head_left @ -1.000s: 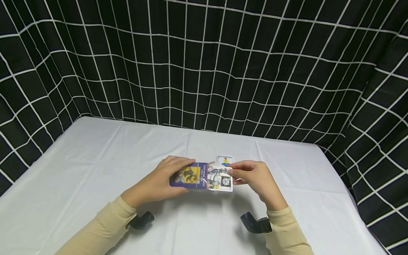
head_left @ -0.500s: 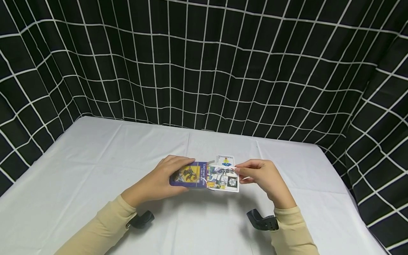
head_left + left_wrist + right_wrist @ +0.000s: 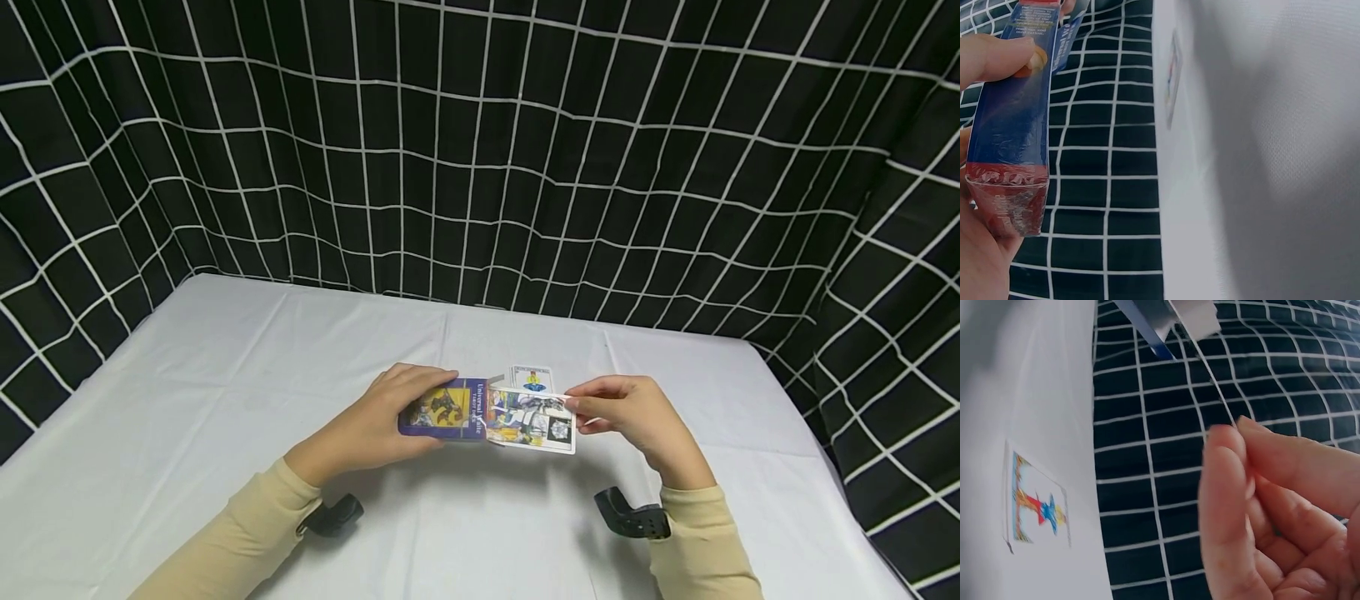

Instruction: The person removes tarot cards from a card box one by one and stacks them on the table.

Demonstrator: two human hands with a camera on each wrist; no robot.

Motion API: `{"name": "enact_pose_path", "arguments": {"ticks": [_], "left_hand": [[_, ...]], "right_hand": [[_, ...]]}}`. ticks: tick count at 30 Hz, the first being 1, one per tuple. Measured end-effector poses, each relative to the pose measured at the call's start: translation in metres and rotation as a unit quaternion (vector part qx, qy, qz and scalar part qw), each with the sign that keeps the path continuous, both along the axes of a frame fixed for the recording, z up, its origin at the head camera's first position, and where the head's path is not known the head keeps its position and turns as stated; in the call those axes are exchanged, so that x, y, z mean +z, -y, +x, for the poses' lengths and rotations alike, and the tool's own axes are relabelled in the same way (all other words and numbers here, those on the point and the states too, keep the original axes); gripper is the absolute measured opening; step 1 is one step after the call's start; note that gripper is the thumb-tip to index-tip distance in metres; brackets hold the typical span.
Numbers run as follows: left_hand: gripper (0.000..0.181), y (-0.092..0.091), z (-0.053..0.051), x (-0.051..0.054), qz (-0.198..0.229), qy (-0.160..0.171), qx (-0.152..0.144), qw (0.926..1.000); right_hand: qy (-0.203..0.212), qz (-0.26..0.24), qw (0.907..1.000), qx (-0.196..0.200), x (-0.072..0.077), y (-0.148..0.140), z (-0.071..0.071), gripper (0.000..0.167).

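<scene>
My left hand (image 3: 375,421) grips a blue and purple tarot card box (image 3: 441,410) above the table, thumb on one edge and fingers along the other. In the left wrist view the blue side and red end of the box (image 3: 1013,131) show, with clear wrap at that end. From the box's open right end sticks a tarot card (image 3: 528,420), picture side up. My right hand (image 3: 637,418) pinches that card's outer corner between thumb and fingers. Edge-on, it is a thin white line in the right wrist view. The card's left end is hidden in the box.
A small stack of cards (image 3: 532,379) lies face up on the white-clothed table (image 3: 300,350), just behind the held card. Black curtain with a white grid (image 3: 480,150) surrounds the table's back and sides. Dark wrist mounts (image 3: 632,515) hang beneath both forearms.
My right hand has moved to the right, drawing the card farther out of the box. More of its picture shows. The left hand and box have stayed nearly still.
</scene>
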State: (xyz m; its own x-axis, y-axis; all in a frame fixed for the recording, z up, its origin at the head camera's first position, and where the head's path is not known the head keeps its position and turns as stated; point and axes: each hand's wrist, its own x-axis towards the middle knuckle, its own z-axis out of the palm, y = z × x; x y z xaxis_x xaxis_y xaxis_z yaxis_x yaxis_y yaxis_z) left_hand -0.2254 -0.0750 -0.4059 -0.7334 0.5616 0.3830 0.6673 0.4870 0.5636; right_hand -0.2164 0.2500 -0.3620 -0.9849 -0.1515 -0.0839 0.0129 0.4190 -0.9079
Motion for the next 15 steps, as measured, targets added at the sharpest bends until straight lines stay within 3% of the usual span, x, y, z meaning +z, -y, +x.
{"name": "enact_pose_path", "arguments": {"ticks": [5, 15], "left_hand": [[0.074, 0.0, 0.001, 0.001, 0.0, 0.006, 0.001, 1.0], [0.073, 0.0, 0.002, 0.002, -0.002, 0.004, 0.005, 1.0]], "right_hand": [[0.008, 0.031, 0.9994, 0.012, 0.001, -0.008, 0.0, 0.035], [-0.004, 0.028, 0.9995, 0.016, 0.001, -0.014, -0.001, 0.033]]}}
